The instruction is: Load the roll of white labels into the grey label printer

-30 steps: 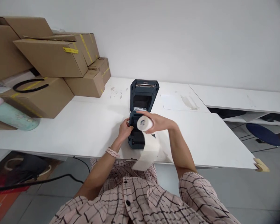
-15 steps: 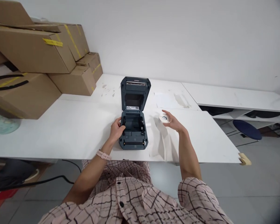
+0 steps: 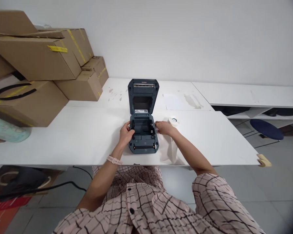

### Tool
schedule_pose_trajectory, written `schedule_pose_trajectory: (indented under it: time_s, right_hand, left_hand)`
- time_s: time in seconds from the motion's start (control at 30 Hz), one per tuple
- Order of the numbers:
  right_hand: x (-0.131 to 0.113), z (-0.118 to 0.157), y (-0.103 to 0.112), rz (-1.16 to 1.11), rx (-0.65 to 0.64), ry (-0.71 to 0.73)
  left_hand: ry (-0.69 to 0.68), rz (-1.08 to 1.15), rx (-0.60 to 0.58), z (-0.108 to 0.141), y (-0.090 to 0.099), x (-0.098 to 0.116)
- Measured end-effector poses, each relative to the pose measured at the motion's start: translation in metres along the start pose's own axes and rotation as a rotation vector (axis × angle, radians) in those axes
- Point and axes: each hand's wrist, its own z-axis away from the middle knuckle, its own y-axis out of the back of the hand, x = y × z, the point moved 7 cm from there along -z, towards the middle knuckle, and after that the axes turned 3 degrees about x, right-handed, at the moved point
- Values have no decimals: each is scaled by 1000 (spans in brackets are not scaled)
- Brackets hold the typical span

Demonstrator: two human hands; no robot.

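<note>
A dark grey label printer stands on the white table with its lid raised and its inside showing. My left hand grips the printer's left side wall, thumb over the edge. At the opposite side, my right hand has its fingers bent in against the right wall; the fingertips are partly hidden. Just behind the right wrist stands a white label roll, free of my fingers. A strip of its white paper trails toward the table's front edge, partly under my forearm.
Cardboard boxes are stacked at the left, with a pale green rounded object in front. The white table ends close to my body. A blue stool stands at the right, near an open shelf.
My right hand has let go of the label roll and moved left to the printer's right side. The left hand keeps its grip. The whole view has shifted slightly.
</note>
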Motion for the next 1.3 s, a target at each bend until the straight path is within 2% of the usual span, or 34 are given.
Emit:
schedule_pose_trajectory:
  time_s: [0.07,0.17,0.23,0.33,0.4,0.47,0.57,0.67,0.73,0.87,1.03,1.13,1.2,1.3]
  right_hand:
    - [-1,5,-3,12,-46,-17]
    - [7,38,16,-56,-101,34]
    - [9,69,42,-258,-57,166]
    - [3,110,80,-685,68,397]
    - [-8,121,91,-879,120,492]
    - [-27,112,87,-921,132,516]
    - [-56,71,61,-688,84,401]
    - [-72,32,37,-492,52,279]
    - [-77,20,28,-520,39,275]
    - [-77,14,25,-557,47,282]
    - [-80,-2,19,-170,-11,228]
    - [-87,-6,17,-112,-27,212]
    - [-92,2,18,-95,-7,201]
    - [-102,31,16,-109,65,211]
  left_hand:
    - [5,-9,-1,1,0,1]
    - [24,-14,-23,2,-1,0]
    - [28,-16,-26,2,-1,0]
    - [29,-8,-13,2,0,-1]
    - [24,5,-15,2,0,-1]
    - [16,9,-10,3,0,-1]
    - [17,11,7,2,0,0]
    - [31,30,2,2,-1,1]
    - [42,40,2,3,-1,1]
    - [42,47,5,2,-2,1]
    - [29,43,2,0,-2,-2]
    - [22,33,4,-1,-2,-4]
    - [40,41,-5,0,-3,-7]
    - [59,59,3,3,-2,-9]
